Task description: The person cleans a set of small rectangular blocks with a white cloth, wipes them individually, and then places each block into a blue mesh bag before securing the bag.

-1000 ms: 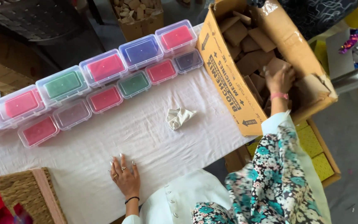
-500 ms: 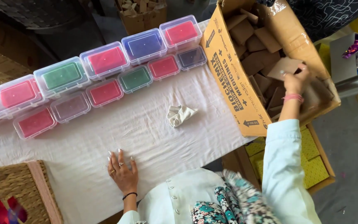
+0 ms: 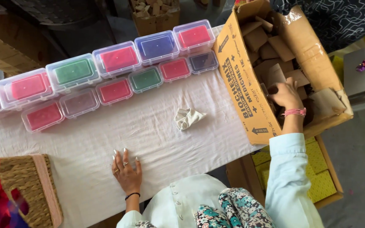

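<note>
My left hand lies flat, fingers apart, on the white cloth of the table; it holds nothing. My right hand reaches into the big open cardboard box at the table's right end. Its fingers curl around an upright brown cardboard piece among several loose brown pieces. A pink band sits on that wrist. A crumpled white scrap lies on the cloth between my hands.
Two rows of clear lidded plastic boxes with red, green, purple and pink fillings run along the far side. A woven basket sits bottom left. A crate of yellow blocks is below the box. A small carton stands beyond the table.
My right hand has moved lower and to the left inside the cardboard box, deeper among the brown pieces. My left hand has stayed flat on the cloth.
</note>
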